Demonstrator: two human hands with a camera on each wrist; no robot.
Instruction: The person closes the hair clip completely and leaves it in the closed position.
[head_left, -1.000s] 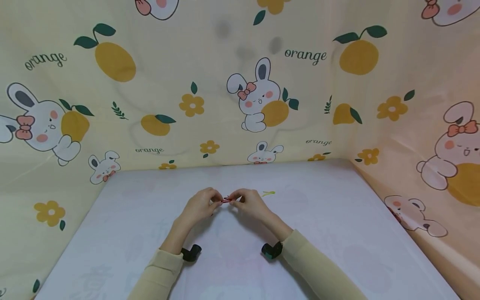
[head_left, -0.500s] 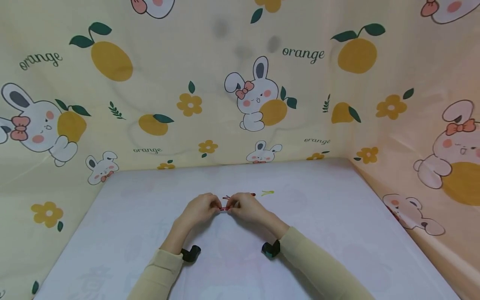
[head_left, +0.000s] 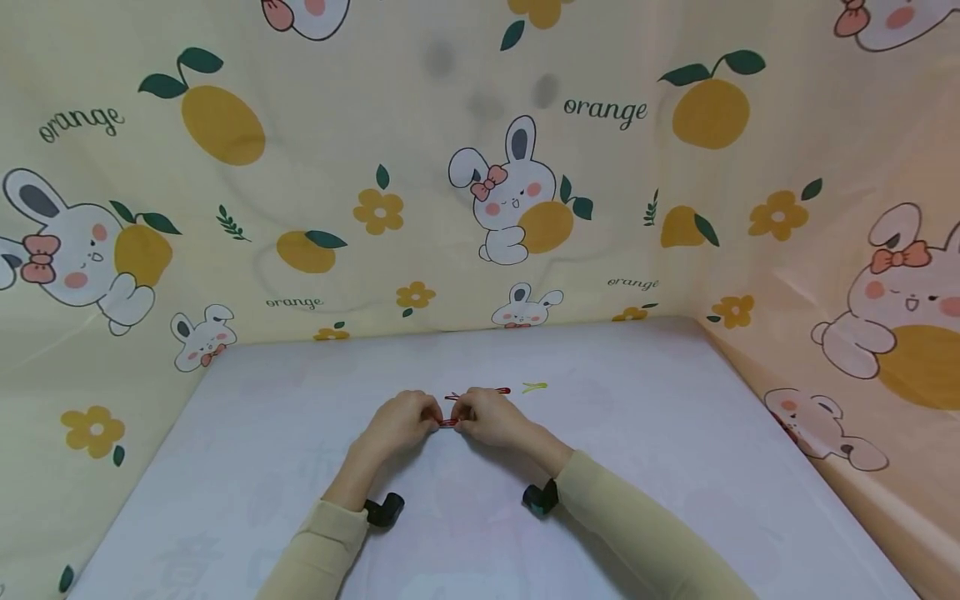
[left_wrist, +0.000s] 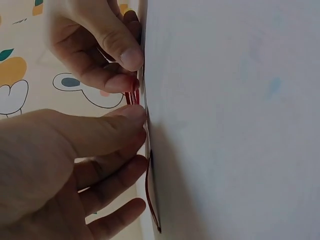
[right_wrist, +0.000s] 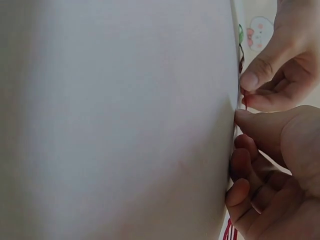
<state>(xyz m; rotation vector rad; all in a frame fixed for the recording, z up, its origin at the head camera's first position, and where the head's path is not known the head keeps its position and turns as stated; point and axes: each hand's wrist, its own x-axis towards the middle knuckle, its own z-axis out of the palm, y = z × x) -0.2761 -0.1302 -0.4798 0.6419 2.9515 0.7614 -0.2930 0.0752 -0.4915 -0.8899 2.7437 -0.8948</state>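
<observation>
A slim red hair clip [head_left: 447,422] spans the small gap between my two hands, low over the white table. My left hand [head_left: 402,419] pinches one end with thumb and forefinger. At the other end my right hand [head_left: 491,415] pinches it too. From the left wrist view, narrow parallel red bars of the clip [left_wrist: 132,97] show between the fingertips, and the left hand's [left_wrist: 95,150] other fingers are spread loosely. Fingertips hide most of the clip in the right wrist view, where only a short red bit [right_wrist: 245,102] shows.
Just beyond the hands lie more red clips [head_left: 504,390], partly covered by the right hand. A yellow clip [head_left: 535,386] with splayed arms lies to their right. Beneath the left fingers is a curved dark red strip [left_wrist: 150,195]. Printed cloth [head_left: 420,167] walls the table at back and sides.
Both hands have come slightly nearer to me and lower with the red clip between them. Red clips behind the hands are now uncovered. Over the last half second the hands barely moved.
</observation>
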